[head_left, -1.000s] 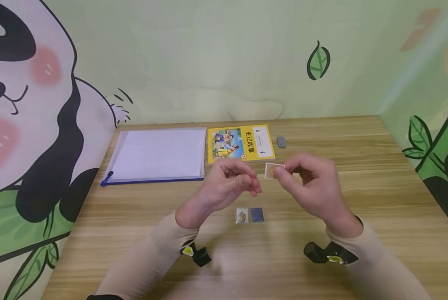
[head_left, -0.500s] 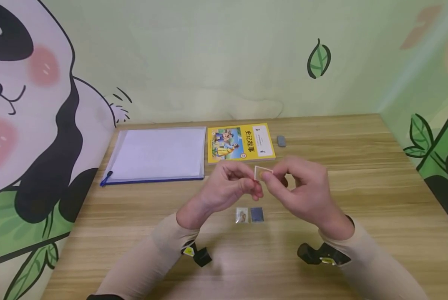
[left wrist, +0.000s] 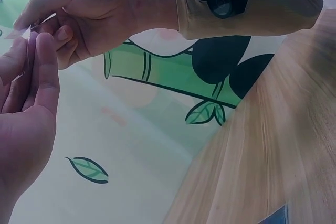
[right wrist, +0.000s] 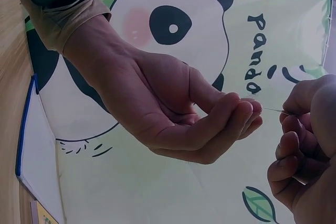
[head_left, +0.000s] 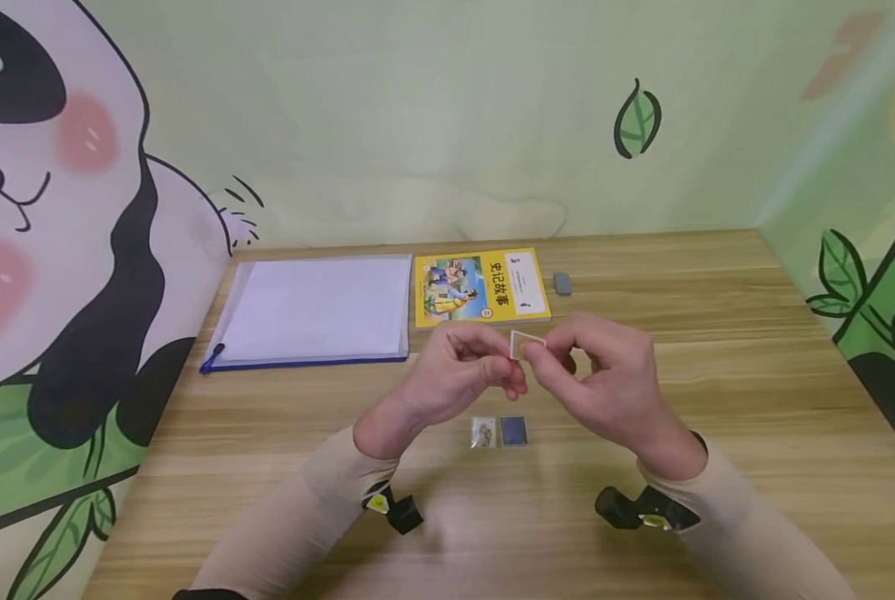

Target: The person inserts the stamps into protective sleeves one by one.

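Note:
Above the table, my right hand (head_left: 605,383) pinches a small square card (head_left: 519,342) with a white border and a yellowish middle. Its near edge meets the fingertips of my left hand (head_left: 455,367), whose thumb and curled fingers pinch a barely visible thin clear piece, apparently a plastic sleeve (left wrist: 17,32). The right wrist view shows the card edge-on, a thin line (right wrist: 273,109) between both hands. How far card and sleeve overlap is hidden by fingers. Below lie a small picture card in a clear sleeve (head_left: 483,432) and a dark blue square (head_left: 514,431).
A white zip document pouch (head_left: 312,308) with a blue edge lies at the back left of the wooden table (head_left: 717,367). Beside it are a yellow book (head_left: 522,287) and a small grey block (head_left: 562,284). A panda-printed wall (head_left: 417,125) stands behind.
My right hand has moved left with the card, bringing the card's edge from a gap away up to the left fingertips. Over the last half second both hands have stayed almost still.

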A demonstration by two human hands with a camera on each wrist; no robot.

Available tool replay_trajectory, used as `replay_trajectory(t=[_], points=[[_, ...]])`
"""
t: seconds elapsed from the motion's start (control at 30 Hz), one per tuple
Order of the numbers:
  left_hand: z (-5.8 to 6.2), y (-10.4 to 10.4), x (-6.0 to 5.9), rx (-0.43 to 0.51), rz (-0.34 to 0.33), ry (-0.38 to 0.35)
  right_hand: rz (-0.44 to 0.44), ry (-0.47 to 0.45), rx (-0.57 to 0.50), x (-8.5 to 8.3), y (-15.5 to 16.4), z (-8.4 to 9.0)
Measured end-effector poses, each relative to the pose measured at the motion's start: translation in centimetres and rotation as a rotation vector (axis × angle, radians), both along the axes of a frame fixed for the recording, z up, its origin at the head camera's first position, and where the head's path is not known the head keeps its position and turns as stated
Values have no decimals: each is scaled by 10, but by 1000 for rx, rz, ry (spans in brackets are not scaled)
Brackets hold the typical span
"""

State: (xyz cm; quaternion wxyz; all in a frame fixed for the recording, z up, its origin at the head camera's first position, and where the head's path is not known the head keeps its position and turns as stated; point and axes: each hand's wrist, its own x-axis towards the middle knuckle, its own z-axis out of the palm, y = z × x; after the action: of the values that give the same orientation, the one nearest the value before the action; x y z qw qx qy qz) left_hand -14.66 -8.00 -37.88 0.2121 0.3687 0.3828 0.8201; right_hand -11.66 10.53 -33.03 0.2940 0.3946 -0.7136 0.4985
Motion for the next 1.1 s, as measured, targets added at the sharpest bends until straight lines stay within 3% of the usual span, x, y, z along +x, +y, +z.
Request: replay_trajectory(t=[1.1], points=[[-5, -3, -1, -46, 37, -4, -26, -26, 24, -3, 1, -7]])
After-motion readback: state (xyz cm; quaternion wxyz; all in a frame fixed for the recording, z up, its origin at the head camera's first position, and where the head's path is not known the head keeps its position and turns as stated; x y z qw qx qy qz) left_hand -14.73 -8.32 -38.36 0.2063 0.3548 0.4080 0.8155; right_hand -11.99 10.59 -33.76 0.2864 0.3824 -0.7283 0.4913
